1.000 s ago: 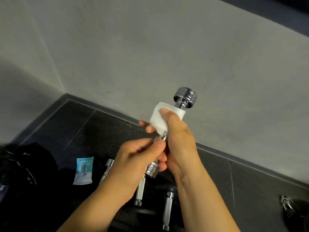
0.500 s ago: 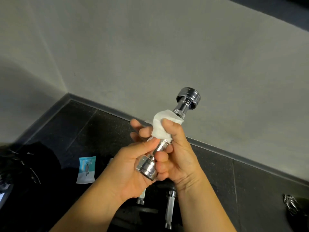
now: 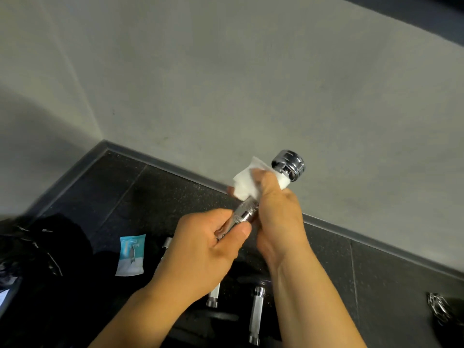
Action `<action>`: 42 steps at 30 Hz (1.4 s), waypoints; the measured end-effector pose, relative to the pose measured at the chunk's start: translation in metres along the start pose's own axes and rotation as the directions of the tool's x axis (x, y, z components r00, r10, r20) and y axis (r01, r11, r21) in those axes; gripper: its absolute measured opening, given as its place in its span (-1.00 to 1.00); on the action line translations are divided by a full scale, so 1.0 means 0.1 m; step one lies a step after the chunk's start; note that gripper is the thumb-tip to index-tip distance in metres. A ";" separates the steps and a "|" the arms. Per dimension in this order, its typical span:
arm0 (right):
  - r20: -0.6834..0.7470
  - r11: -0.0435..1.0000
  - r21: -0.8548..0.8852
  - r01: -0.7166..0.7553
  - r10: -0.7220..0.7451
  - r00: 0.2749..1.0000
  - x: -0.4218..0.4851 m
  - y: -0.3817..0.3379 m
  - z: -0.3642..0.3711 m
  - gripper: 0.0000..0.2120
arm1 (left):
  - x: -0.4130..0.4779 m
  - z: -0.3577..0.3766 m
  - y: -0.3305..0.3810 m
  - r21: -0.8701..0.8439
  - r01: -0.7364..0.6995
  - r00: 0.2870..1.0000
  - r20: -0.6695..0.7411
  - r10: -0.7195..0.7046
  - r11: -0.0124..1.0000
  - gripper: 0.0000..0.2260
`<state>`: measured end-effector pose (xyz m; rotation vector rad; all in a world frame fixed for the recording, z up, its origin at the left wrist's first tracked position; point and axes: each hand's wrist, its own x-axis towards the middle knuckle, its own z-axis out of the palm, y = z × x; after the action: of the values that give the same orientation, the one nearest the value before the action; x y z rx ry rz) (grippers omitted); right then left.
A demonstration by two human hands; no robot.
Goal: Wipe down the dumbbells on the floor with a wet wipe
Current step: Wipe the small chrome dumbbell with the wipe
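Midway through, by the look of it — working on one chrome dumbbell, lifted clear of the floor and angled up toward the wall. Left grip curled round the lower end of the knurled handle, holding it steady. Right grip wrapped round the upper handle, pinching the white wipe against the metal, right up under the shiny end collar. Judging from that: rubbing the top of the handle, collar bare and outside the wipe, possibly not yet done. Down on the floor below the arms, a silver bar, a second bar just beside it, and the tip of a third bar peeking out by the left wrist — untouched right now, impossible to say whether clean or not. Plenty left, probably: finishing this one, setting it down, moving on to the rest. Containers next. Small teal-and-white packet flat on the floor left of the bars, likely the source of the wipe; no telling whether empty. Black bag slumped at the far left, contents hidden. Dark object with something metallic on it at the far right edge, too dim to identify.
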<state>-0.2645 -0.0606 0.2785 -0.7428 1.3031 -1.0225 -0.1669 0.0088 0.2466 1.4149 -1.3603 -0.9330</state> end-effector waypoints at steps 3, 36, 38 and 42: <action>0.104 0.972 0.229 -0.054 0.031 0.994 0.04 -0.14 -0.01 -0.90 | 0.00 -0.05 0.12 -0.295 0.185 0.979 0.142 -0.149 0.937 -0.74; 0.317 0.743 -0.599 0.300 -0.123 0.940 -0.08 0.13 -0.17 -0.69 | 0.08 -0.13 0.06 -0.102 0.168 0.918 -0.346 -0.193 0.980 -0.53; 0.399 0.612 -0.711 0.348 -0.056 0.915 -0.13 0.19 -0.15 -0.64 | 0.10 -0.06 0.12 -0.248 0.238 0.935 -0.203 -0.290 0.939 -0.61; 0.458 0.518 -0.772 0.368 0.052 0.887 -0.21 0.38 -0.09 -0.70 | 0.14 -0.01 0.06 -0.463 0.378 0.831 -0.213 -0.515 0.802 -0.78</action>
<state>-0.2661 -0.0250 0.2512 -1.7796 1.3046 -0.2206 -0.1668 -0.0048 0.2540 1.5085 -0.5308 -1.1437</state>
